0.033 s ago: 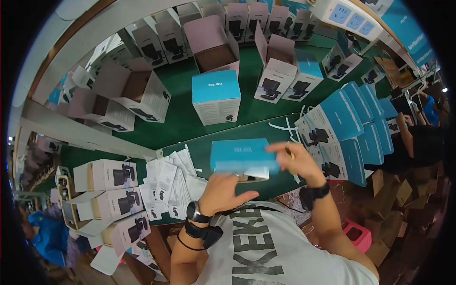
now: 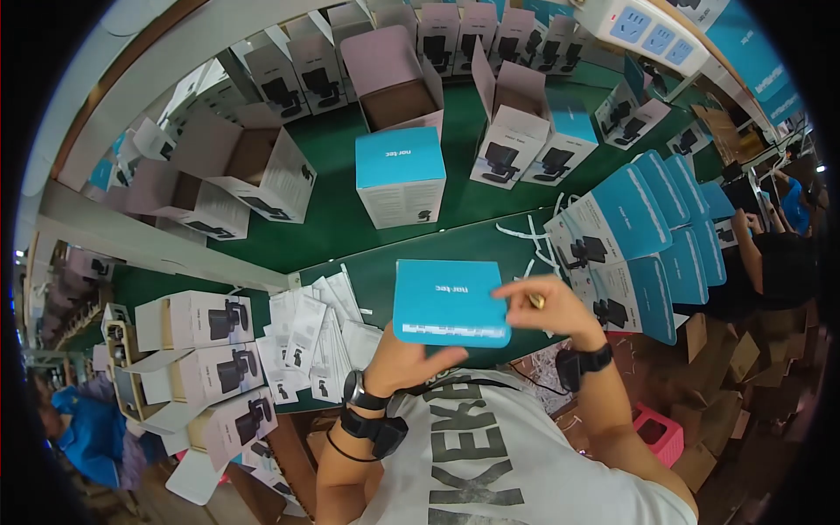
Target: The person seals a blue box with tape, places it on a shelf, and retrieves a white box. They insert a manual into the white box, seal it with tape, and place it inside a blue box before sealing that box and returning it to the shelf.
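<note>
A cardboard box (image 2: 451,293) stands in front of me, its teal lid turned up and a pale strip along the lid's near edge. My left hand (image 2: 398,359) is at the box's near left corner. Its thumb stretches along below the lid edge, and the other fingers are hidden behind the box. At the lid's right edge is my right hand (image 2: 556,308), fingers curled together and the index finger reaching to the lid. A small yellowish thing (image 2: 536,300) shows among those fingers; I cannot make out what it is.
Folded paper leaflets (image 2: 319,332) lie left of the box. White cartons (image 2: 210,367) are stacked at the left. Teal-flapped cartons (image 2: 630,227) overlap on the right. A closed teal-topped box (image 2: 400,175) and open cartons (image 2: 503,140) stand behind. A power strip (image 2: 652,31) hangs above.
The lid, blurred before, has swung down toward me, so its teal face shows more fully and the gap under it is covered. My right hand has moved slightly right and nearer.
</note>
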{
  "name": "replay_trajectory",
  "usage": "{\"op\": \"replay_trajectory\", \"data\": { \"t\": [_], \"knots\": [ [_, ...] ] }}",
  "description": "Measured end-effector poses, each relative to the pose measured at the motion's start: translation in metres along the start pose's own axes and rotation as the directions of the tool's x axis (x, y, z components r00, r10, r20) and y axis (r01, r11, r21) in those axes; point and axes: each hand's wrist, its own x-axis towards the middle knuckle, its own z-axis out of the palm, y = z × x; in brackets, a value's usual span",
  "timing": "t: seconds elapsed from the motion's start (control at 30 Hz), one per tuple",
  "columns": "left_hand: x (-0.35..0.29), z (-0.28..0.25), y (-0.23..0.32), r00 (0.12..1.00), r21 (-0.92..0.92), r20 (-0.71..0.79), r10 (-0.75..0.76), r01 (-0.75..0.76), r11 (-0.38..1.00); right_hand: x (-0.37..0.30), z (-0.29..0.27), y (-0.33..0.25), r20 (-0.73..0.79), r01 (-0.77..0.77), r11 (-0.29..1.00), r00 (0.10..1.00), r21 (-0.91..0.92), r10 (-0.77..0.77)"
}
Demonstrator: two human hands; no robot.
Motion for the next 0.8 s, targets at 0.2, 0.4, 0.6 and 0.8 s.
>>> {"op": "replay_trajectory", "data": {
  "t": [0.2, 0.4, 0.6, 0.8],
  "knots": [
    [-0.009, 0.008, -0.011, 0.978, -0.321, -0.201, -0.053, -0.015, 0.947, 0.008, 0.016, -0.051, 0.062, 0.334, 0.792, 0.933, -0.511, -0.354],
    [-0.013, 0.003, -0.02, 0.982, -0.374, -0.186, -0.044, -0.029, 0.927, 0.09, 0.071, -0.066, 0.113, 0.608, 0.671, 0.771, -0.425, -0.626],
    [-0.015, 0.001, -0.019, 0.991, -0.346, -0.134, -0.018, -0.029, 0.938, 0.107, 0.083, -0.061, 0.213, 0.716, 0.554, 0.674, -0.426, -0.708],
    [-0.013, 0.003, -0.027, 0.984, -0.35, -0.177, 0.032, -0.093, 0.932, 0.086, 0.061, -0.074, 0.374, 0.662, 0.658, 0.748, -0.36, -0.548]
  ]
}}
